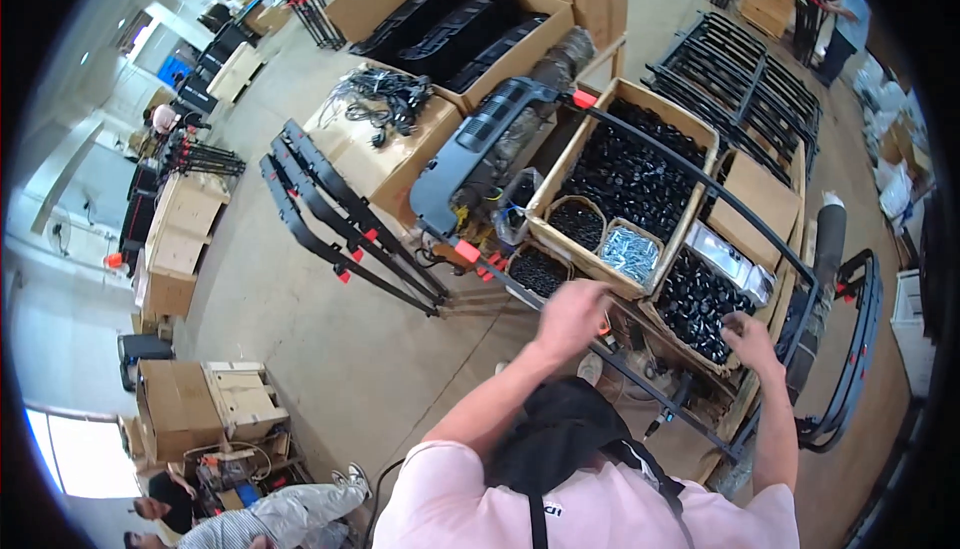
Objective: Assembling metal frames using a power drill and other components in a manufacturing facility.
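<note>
My left hand [575, 319] is smeared by motion, just in front of the bin of silver screws [629, 250]; its fingers cannot be made out clearly. My right hand [752, 341] is at the right edge of a carton of small glossy black parts [695, 301], fingers curled inward; whatever they may hold is too small to see. A black tubular frame [690, 164] with red end pieces lies across the bench around both hands. Beside the screws are a round basket of small black pieces [576, 222] and another such basket [538, 271].
A large box of black parts [640, 154] sits beyond the screws. A power tool [668, 411] hangs near my body. Black frames stand at left [340, 214] and right [850, 349]. A motor unit with a grey cover [470, 154] is left of the bins. Other people are farther off.
</note>
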A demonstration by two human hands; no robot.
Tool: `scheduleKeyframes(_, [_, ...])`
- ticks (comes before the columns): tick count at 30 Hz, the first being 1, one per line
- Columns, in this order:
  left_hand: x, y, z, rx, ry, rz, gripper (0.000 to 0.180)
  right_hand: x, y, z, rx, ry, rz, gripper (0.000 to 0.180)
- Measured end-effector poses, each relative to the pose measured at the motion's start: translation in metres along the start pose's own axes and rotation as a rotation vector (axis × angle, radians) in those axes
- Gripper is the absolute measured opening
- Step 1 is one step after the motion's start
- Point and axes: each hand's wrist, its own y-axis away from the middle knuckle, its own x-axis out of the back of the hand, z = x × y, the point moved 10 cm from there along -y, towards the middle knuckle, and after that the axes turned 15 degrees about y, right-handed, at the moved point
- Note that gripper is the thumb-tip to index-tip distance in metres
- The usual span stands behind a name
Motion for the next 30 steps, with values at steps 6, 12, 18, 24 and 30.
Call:
scheduleKeyframes(6, [0.211,0.08,-0.128,0.435,-0.073,0.535,0.021,-0.046,-0.013,-0.123,0.188,-0.014,-0.089,0.032])
scheduleKeyframes(12, [0.286,0.085,-0.201,0.51,-0.013,0.669,0.025,-0.09,-0.005,-0.229,0.265,0.027,-0.154,0.031])
scheduleKeyframes(18, [0.326,0.053,-0.228,0.426,-0.243,0.607,0.031,-0.153,0.023,-0.331,0.245,-0.02,-0.312,0.032])
scheduleKeyframes(24, [0.324,0.003,-0.271,0.383,-0.251,0.275,0.033,-0.203,0.026,-0.394,0.216,-0.014,-0.319,0.03])
scheduleKeyframes(30, [0.321,-0.004,-0.301,0.514,-0.132,0.195,0.031,-0.286,0.025,-0.312,-0.004,-0.039,-0.3,0.032])
